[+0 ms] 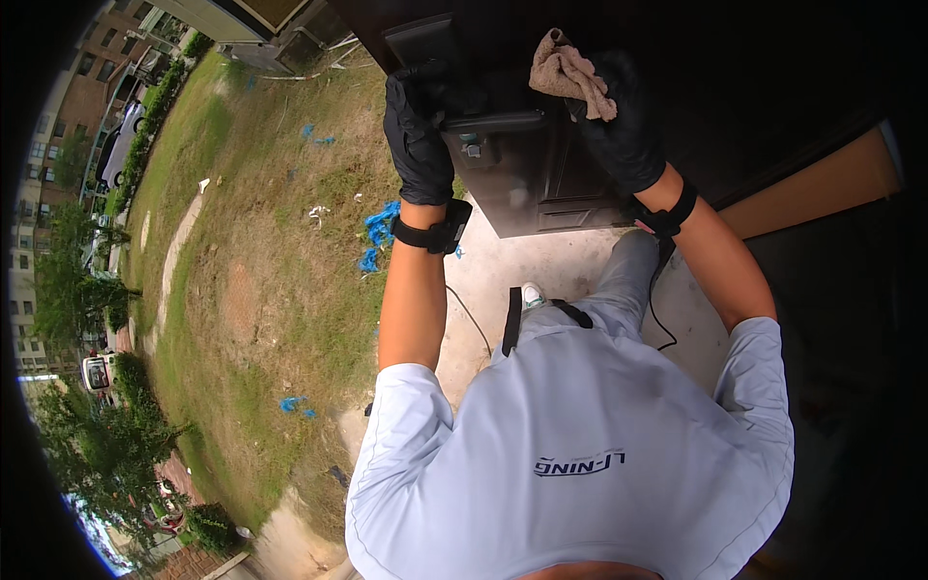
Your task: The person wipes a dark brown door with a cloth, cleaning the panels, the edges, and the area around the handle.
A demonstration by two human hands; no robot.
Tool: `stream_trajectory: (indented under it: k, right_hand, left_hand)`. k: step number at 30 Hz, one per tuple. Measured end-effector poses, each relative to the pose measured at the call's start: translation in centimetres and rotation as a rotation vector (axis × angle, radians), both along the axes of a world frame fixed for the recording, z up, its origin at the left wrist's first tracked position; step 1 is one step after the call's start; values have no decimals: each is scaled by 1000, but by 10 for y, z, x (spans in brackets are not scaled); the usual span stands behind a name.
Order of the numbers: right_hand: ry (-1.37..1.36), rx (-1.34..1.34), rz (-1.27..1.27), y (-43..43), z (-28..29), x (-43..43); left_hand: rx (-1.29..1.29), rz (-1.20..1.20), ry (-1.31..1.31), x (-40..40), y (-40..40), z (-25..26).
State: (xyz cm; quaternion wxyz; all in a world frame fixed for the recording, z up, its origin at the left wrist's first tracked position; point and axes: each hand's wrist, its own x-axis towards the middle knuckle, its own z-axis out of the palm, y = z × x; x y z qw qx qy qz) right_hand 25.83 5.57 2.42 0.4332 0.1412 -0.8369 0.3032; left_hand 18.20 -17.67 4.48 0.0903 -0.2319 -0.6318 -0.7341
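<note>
A dark brown panelled door [587, 174] stands before me, with a long black handle [500, 122] and a small metal lock part [473, 148] below it. My left hand [417, 138], in a black glove, is at the door's outer edge beside the handle. Its fingers blend into the dark surface, so their grip is unclear. In my right hand [623, 127], also gloved in black, is a crumpled brownish-pink cloth [573, 76], held up in front of the door face to the right of the handle. Deep shadow hides part of that hand.
Pale concrete [471, 304] lies under my feet, with a thin black cable [471, 319] across it. Left of it spreads patchy grass [275, 254] with blue plastic scraps [380, 225]. A brown strip [812, 181] runs along the dark right side.
</note>
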Motion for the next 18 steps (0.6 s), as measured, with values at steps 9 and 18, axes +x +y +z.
stream_trajectory:
  k: [9,18]
  right_hand:
    - [-245,327,317,-75,8,-3]
    - [-1097,-248,757,-29,24,7]
  left_hand:
    - [173,361,75,43,-26,-84]
    - [82,107,-134,66,-26,-107]
